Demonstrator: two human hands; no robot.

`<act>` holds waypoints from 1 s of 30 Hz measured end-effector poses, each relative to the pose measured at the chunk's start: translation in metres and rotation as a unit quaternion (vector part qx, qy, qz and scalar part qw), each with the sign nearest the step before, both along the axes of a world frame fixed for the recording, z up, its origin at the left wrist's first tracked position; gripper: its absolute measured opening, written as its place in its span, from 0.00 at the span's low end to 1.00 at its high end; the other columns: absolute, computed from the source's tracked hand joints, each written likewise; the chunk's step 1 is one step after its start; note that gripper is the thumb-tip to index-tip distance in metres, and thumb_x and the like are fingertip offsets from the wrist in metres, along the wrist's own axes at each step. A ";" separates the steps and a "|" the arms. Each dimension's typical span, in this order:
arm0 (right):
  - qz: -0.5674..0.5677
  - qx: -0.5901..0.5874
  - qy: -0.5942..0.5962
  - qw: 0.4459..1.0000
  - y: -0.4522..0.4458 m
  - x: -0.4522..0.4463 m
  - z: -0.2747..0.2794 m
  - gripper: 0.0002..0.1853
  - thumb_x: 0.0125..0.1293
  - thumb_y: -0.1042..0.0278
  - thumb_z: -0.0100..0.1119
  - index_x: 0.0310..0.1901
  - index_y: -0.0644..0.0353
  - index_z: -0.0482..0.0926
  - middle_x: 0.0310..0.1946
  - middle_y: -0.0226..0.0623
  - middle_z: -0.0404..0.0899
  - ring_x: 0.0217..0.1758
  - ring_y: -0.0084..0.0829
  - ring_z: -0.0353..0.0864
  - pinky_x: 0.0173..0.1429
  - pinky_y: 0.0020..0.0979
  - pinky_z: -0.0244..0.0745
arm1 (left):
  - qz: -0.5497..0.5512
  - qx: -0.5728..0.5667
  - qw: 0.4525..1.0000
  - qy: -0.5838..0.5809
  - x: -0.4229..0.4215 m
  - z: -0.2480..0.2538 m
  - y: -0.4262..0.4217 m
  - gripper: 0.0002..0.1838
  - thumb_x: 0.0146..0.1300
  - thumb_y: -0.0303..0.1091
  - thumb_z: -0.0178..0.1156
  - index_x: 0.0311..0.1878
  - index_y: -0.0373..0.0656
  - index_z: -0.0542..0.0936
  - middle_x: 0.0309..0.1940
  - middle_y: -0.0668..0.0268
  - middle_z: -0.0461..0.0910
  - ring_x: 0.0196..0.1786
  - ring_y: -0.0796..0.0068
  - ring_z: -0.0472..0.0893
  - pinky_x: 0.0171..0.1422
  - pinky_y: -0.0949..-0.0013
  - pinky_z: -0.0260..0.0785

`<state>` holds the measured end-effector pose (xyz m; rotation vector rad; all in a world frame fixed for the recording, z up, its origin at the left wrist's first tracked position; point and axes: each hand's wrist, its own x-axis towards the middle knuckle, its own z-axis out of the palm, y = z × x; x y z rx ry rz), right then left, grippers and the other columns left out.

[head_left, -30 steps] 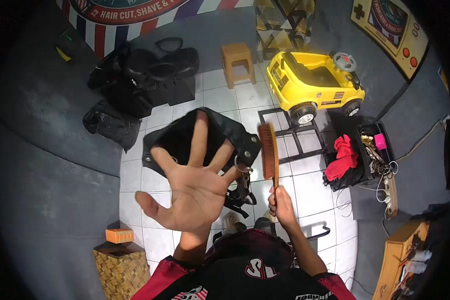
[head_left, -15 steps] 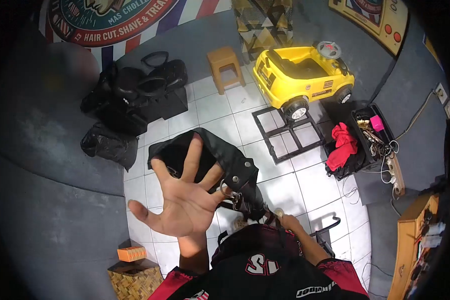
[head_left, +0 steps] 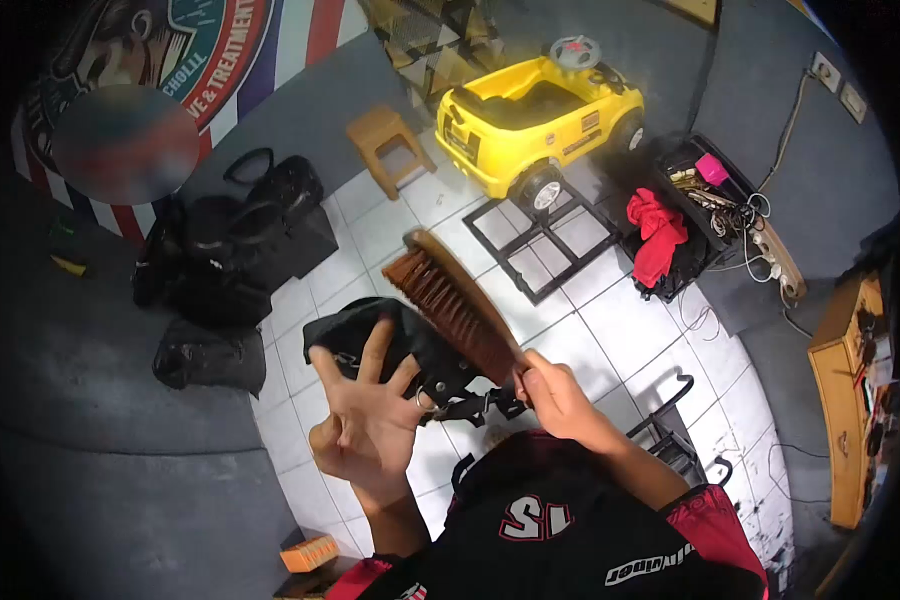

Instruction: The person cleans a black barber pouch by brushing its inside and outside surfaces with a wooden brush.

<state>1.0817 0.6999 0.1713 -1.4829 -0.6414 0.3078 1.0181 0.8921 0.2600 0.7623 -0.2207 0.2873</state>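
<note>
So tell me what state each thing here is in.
Brush: tilted, its handle gripped in the right hand
Left hand: fingers spread and partly bent, palm showing
Black pouch: behind the left hand's fingers; whether gripped, unclear
Yellow toy car: upright, nobody aboard
Stool: upright
Black frame: lying on the floor
Red cloth: crumpled
Black crate: open, loaded with clutter

Parked on the tiles (head_left: 587,362), a yellow toy car (head_left: 520,142), with a brown stool (head_left: 380,135) standing to its left and a black frame (head_left: 527,246) lying near its rear. At right, red cloth (head_left: 657,245) slumping beside a cluttered crate (head_left: 703,224), a power strip (head_left: 778,262) next to that, then a wooden cabinet (head_left: 842,420) nearer. Upper left, a striped sign (head_left: 215,75); lower left, an orange box (head_left: 310,553).
</note>
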 end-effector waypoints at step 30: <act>0.117 -0.437 0.026 0.892 -0.032 -0.001 -0.282 0.26 0.68 0.46 0.34 0.48 0.59 0.75 0.43 0.53 0.76 0.49 0.47 0.76 0.51 0.40 0.69 | 0.135 0.060 0.982 0.120 0.016 0.004 -0.044 0.40 0.62 0.22 0.46 0.71 0.57 0.37 0.57 0.61 0.61 0.57 0.67 0.67 0.63 0.59 0.62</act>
